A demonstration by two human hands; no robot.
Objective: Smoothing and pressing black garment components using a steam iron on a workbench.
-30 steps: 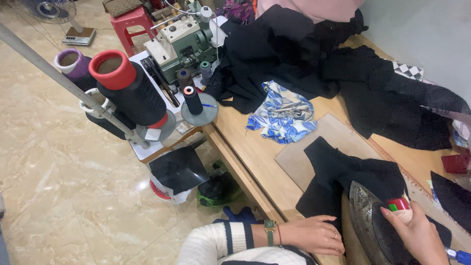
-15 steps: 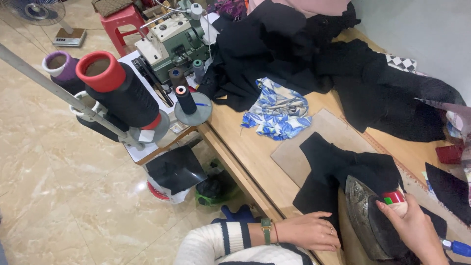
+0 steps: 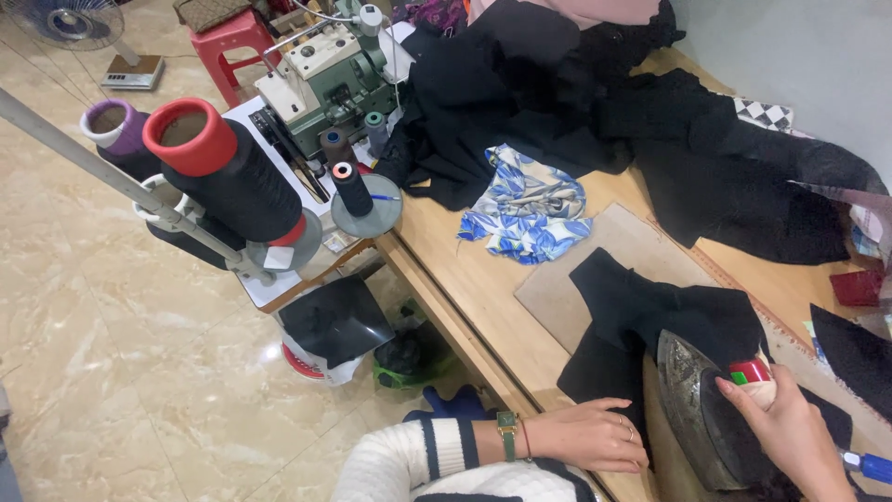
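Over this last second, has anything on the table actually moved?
Hardly. The right hand keeps its grip on the iron, which has slid slightly up over the black fabric piece. The left hand stays flat at the cloth's near edge. The blue floral cloth, thread cones and sewing machine lie as before; only the view shifted.

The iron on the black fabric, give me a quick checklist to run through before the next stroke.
1. Right hand grips the iron at its handle: ok.
2. Iron sits on the black fabric: ok.
3. Left hand lies flat at the fabric's near edge, apart from the iron: ok.
4. Fabric free of folds ahead of the iron: not ok, it is bunched.
5. Blue patterned cloth lies apart from the fabric: ok.
6. Iron's heat: cannot tell.
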